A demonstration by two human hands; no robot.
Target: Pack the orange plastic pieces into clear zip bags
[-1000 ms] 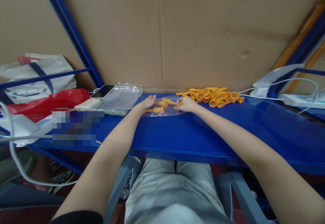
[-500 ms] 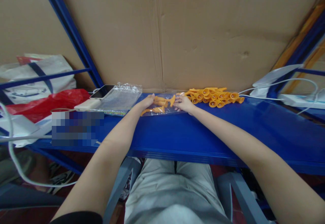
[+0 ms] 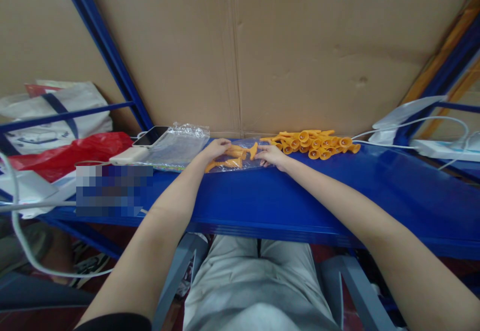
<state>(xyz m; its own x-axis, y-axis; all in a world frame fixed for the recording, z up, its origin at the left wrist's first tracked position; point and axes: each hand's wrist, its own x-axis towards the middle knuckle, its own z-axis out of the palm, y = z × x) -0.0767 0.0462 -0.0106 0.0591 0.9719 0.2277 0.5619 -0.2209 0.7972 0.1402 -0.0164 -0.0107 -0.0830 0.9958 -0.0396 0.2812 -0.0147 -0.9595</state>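
Note:
A small clear plastic bag (image 3: 240, 163) lies on the blue shelf (image 3: 285, 196) with several orange plastic pegs (image 3: 232, 156) in it. My left hand (image 3: 213, 149) grips the bag's left side. My right hand (image 3: 270, 155) holds the bag's right edge, fingertips beside an orange peg (image 3: 254, 150) that sticks up at the opening. Just right of that hand lies a loose pile of the same orange pegs (image 3: 317, 143).
A stack of clear bags (image 3: 176, 143), a phone (image 3: 150, 135) and a white power bank (image 3: 128, 155) lie to the left, beside a red bag (image 3: 67, 153). Cardboard (image 3: 285, 46) walls the back. White cables and a power strip (image 3: 442, 147) are at right.
Both hands shifted slightly toward the back with the bag. The pegs inside bunched to the left, and one peg now stands at the opening by my right fingers.

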